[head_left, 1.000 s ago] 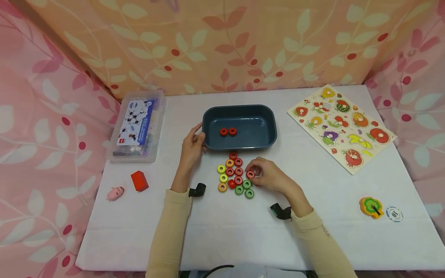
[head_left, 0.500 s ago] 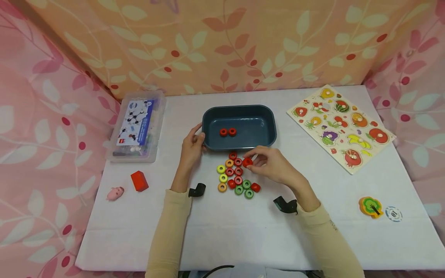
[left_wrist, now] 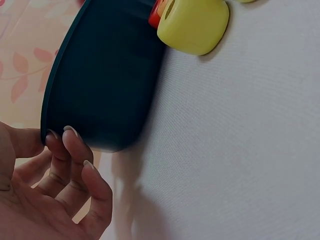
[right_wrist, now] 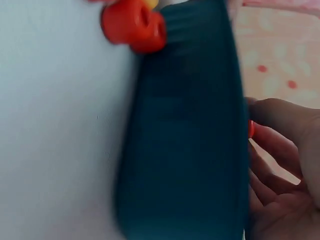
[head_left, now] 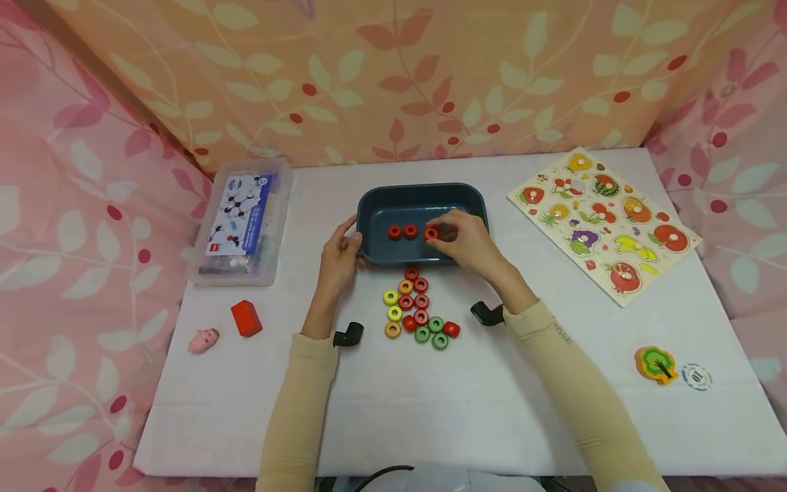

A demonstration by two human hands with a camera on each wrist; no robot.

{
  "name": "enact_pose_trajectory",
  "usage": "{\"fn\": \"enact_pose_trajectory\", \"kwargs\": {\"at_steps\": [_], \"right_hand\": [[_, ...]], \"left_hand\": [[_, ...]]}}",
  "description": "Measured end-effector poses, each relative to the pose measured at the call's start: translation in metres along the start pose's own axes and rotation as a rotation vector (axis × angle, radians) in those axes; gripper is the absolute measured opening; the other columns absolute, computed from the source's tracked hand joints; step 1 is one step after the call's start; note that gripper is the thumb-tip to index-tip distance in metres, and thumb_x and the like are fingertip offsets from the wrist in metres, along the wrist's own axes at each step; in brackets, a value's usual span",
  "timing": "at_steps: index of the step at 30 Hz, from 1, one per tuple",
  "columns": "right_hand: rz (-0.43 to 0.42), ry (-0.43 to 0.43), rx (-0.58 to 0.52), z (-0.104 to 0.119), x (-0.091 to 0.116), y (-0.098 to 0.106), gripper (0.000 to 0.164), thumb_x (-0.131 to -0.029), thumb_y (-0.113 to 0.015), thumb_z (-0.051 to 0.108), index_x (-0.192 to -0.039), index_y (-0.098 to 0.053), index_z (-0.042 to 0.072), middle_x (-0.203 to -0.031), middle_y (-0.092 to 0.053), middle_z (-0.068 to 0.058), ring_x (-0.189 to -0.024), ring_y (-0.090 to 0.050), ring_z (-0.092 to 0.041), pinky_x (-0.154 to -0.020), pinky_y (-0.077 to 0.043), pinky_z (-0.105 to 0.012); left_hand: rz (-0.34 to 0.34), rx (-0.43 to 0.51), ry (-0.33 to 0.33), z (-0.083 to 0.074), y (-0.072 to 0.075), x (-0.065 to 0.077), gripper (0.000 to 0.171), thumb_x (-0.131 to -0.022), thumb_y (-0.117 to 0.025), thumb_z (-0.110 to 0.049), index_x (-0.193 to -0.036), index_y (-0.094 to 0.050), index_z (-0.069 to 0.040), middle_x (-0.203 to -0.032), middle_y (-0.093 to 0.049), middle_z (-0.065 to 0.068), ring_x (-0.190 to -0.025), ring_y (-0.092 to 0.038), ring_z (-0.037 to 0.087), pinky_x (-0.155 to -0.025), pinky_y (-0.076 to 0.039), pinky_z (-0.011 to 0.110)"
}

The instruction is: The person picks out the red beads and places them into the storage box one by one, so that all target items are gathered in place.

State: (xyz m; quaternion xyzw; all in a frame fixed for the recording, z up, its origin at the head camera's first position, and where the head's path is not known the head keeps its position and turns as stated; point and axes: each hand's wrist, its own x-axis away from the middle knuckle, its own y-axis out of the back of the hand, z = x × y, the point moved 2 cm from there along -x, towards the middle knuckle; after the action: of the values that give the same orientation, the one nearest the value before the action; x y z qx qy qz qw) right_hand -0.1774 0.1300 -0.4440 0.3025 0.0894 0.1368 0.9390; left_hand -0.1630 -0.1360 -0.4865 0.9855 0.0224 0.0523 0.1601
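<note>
Right hand (head_left: 462, 239) pinches a red ring (head_left: 430, 234) over the dark blue tray (head_left: 369, 205), beside two rings inside. Left hand (head_left: 340, 256) grips the tray's left rim. Ring likely light, stiff, smooth; best pinched across its outer edge.

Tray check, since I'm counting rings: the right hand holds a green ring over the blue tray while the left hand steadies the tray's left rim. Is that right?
Not quite: the ring in the right hand is red, not green, as the head view shows. The rest holds: it is over the blue tray, beside two red rings already inside, and the left hand steadies the tray's left rim.
</note>
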Motion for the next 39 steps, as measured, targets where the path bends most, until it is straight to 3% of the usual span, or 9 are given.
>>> {"fn": "enact_pose_trajectory", "kwargs": {"at_steps": [6,10,16,21,29,34,39], "right_hand": [[0.091,-0.057,0.130,-0.012,-0.030,-0.005,0.030,-0.087,-0.079,0.013,-0.116,-0.072,0.005,-0.106,-0.066,-0.011,-0.095,-0.064,-0.024,-0.085,-0.053,-0.039],[0.154,-0.100,0.173,-0.020,-0.040,-0.010,0.031,-0.089,-0.078,0.015,-0.117,-0.072,0.005,-0.107,-0.066,-0.012,-0.095,-0.061,-0.024,-0.085,-0.050,-0.039],[0.189,-0.091,0.173,-0.023,-0.047,-0.022,0.030,-0.090,-0.077,0.015,-0.118,-0.071,0.005,-0.103,-0.068,-0.011,-0.087,-0.061,-0.023,-0.078,-0.049,-0.037],[0.195,-0.083,0.100,-0.019,-0.050,-0.029,0.032,-0.089,-0.076,0.009,-0.120,-0.071,0.005,-0.108,-0.070,-0.011,-0.086,-0.064,-0.022,-0.079,-0.050,-0.036],[0.185,-0.125,-0.025,-0.016,-0.042,-0.022,0.037,-0.089,-0.074,0.005,-0.126,-0.068,0.009,-0.120,-0.070,-0.009,-0.099,-0.071,-0.021,-0.088,-0.054,-0.040],[0.128,-0.069,-0.028,-0.008,-0.027,-0.010,0.035,-0.090,-0.075,0.011,-0.124,-0.068,0.010,-0.121,-0.069,-0.012,-0.098,-0.070,-0.023,-0.085,-0.055,-0.040],[0.032,0.003,-0.079,0.007,-0.002,0.001,0.031,-0.092,-0.075,0.022,-0.120,-0.070,0.011,-0.111,-0.071,-0.007,-0.095,-0.066,-0.017,-0.084,-0.054,-0.039]], "left_hand": [[-0.005,0.005,-0.009,-0.001,0.001,0.000,0.043,-0.105,-0.053,-0.026,-0.148,-0.049,-0.031,-0.080,-0.058,0.008,-0.073,-0.062,0.039,-0.063,-0.045,0.028],[-0.001,0.008,-0.006,0.000,0.000,0.000,0.043,-0.105,-0.053,-0.026,-0.148,-0.049,-0.031,-0.079,-0.058,0.007,-0.073,-0.062,0.039,-0.062,-0.045,0.027],[-0.005,0.010,-0.011,0.000,-0.001,0.000,0.043,-0.105,-0.053,-0.028,-0.148,-0.049,-0.031,-0.079,-0.058,0.008,-0.071,-0.062,0.037,-0.061,-0.045,0.027],[-0.011,0.017,-0.002,0.000,0.000,0.000,0.043,-0.105,-0.053,-0.028,-0.147,-0.050,-0.031,-0.080,-0.058,0.008,-0.072,-0.062,0.037,-0.062,-0.045,0.027],[-0.010,0.015,0.014,0.000,-0.001,-0.001,0.043,-0.105,-0.053,-0.027,-0.147,-0.050,-0.033,-0.082,-0.059,0.008,-0.071,-0.062,0.034,-0.061,-0.046,0.027],[-0.013,0.013,0.011,0.000,-0.002,-0.001,0.042,-0.105,-0.053,-0.028,-0.147,-0.050,-0.033,-0.083,-0.060,0.009,-0.072,-0.062,0.036,-0.062,-0.046,0.027],[-0.022,0.023,0.007,0.000,-0.003,-0.001,0.042,-0.105,-0.054,-0.027,-0.146,-0.051,-0.033,-0.084,-0.061,0.011,-0.073,-0.063,0.039,-0.061,-0.046,0.027]]}}
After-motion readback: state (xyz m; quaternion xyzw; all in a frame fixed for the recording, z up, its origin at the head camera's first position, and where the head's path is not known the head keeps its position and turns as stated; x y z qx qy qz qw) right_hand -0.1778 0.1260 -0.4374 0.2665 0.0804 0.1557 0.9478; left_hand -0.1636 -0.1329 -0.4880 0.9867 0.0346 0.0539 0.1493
